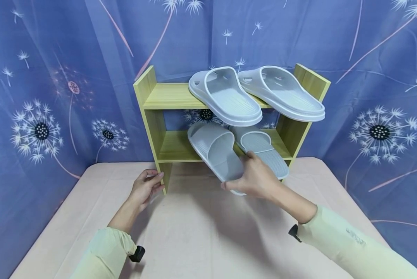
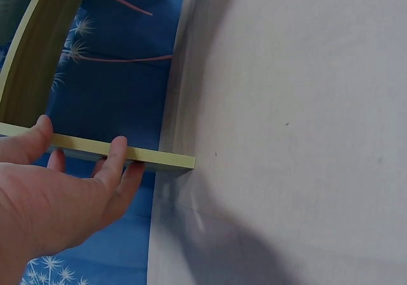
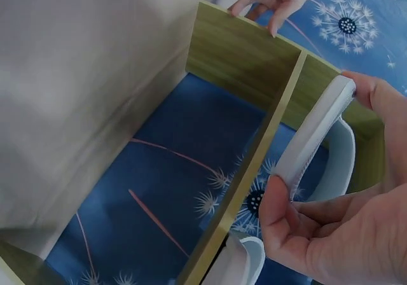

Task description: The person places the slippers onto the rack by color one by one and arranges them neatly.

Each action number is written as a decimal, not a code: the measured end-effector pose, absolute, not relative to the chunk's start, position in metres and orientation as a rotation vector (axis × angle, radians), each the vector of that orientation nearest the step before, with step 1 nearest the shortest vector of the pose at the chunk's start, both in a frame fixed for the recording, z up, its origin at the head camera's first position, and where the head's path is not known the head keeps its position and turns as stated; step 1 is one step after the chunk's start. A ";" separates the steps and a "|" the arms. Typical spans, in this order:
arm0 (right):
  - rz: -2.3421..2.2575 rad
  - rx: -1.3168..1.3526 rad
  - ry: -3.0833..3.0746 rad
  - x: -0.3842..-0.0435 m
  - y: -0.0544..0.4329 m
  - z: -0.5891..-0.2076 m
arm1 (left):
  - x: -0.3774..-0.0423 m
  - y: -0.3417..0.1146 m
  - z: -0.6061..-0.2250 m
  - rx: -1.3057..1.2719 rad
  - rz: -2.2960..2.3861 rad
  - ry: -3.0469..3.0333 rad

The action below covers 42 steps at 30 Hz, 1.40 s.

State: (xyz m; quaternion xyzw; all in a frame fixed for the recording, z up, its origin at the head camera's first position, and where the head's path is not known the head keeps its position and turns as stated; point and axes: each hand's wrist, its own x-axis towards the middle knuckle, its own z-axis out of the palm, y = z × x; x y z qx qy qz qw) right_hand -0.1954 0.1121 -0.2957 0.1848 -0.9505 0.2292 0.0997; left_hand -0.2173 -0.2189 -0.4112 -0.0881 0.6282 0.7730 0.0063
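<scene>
My right hand [image 1: 257, 176] grips the front end of a grey slipper [image 1: 208, 141], thumb on one side and fingers on the other. The slipper lies at a slant, its strap end at the middle shelf of a wooden shoe rack [image 1: 150, 131]. In the right wrist view its pale sole edge [image 3: 315, 139] shows between thumb and fingers. A second grey slipper [image 1: 271, 161] sits to its right on that shelf, partly behind my hand. My left hand [image 1: 143, 190] holds the front edge of the rack's left side panel [image 2: 152, 155] low down, thumb and fingertips on it.
Two pale slippers, a left one [image 1: 233, 100] and a right one [image 1: 288, 95], lie on the top shelf [image 1: 170, 97], jutting past its front edge. The rack stands on a table with a pale pink cover [image 1: 194, 240]. Blue dandelion-print curtains [image 1: 72, 58] surround its back and sides.
</scene>
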 end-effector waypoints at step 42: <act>0.278 0.524 -3.151 -0.244 0.085 -0.283 | -0.218 -0.218 -0.412 -0.265 2.450 1.955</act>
